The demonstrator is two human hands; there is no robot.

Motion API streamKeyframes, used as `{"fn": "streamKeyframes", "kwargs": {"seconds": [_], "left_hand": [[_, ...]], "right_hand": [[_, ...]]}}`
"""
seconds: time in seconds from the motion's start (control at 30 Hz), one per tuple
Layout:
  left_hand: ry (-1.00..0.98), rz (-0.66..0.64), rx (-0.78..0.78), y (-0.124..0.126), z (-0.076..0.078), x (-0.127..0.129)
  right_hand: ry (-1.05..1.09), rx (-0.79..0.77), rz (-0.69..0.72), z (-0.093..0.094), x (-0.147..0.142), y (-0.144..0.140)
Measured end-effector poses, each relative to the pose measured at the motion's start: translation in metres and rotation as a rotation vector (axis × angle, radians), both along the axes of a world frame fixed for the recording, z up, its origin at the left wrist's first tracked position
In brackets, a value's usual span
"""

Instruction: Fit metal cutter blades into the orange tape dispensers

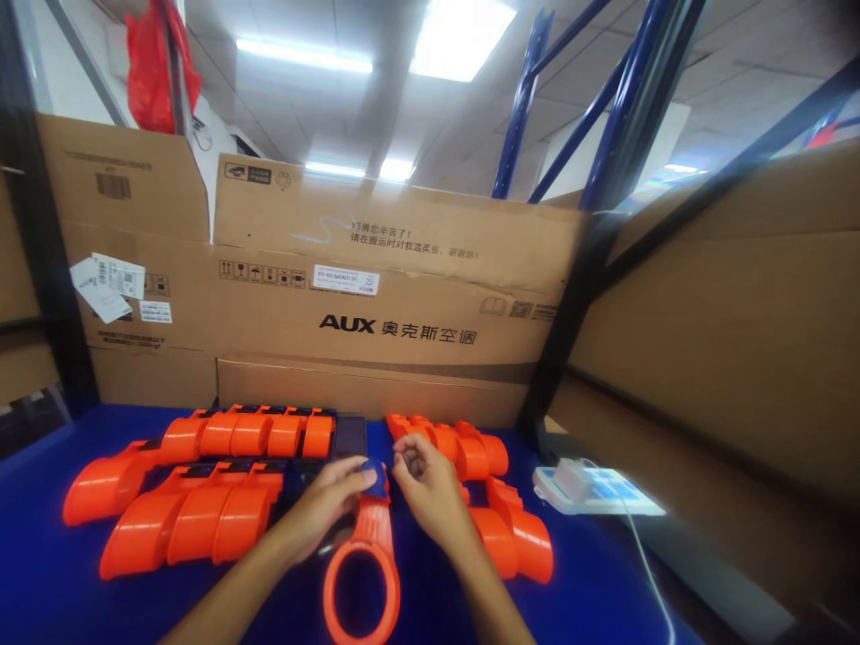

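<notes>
My left hand (332,502) grips the upper end of an orange plastic part with a ring-shaped end (363,573), thumb pressing a small blue piece (374,477) at its top. My right hand (423,488) is beside it, fingers curled near the same blue piece; whether it holds anything I cannot tell. Rows of orange curved parts (202,488) lie on the left and more orange parts (484,484) on the right, all on the blue table (40,573).
Large cardboard boxes (376,305) wall off the back and the right side (726,358). A white device with a cable (584,488) lies at right on the table. Dark and blue rack posts (605,161) rise behind. A red bag (158,67) hangs top left.
</notes>
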State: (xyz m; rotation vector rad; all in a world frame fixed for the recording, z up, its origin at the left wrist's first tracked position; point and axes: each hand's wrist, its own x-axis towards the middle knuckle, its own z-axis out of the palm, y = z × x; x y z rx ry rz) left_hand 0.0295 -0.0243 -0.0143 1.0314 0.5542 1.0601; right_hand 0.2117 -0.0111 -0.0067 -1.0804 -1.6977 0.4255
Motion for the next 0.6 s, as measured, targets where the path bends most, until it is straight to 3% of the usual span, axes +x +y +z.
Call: {"fn": "streamKeyframes", "kwargs": {"seconds": [0.17, 0.37, 0.6], "left_hand": [[-0.110, 0.123, 0.007, 0.002, 0.000, -0.002], [-0.275, 0.145, -0.011, 0.004, 0.004, -0.004], [-0.205, 0.189, 0.020, 0.005, 0.000, -0.005]], "right_hand": [[0.256, -0.048, 0.095, 0.003, -0.011, -0.004], [0.205, -0.091, 0.124, 0.006, -0.022, -0.014], [0.330, -0.117, 0.190, 0.006, -0.026, -0.015]]}}
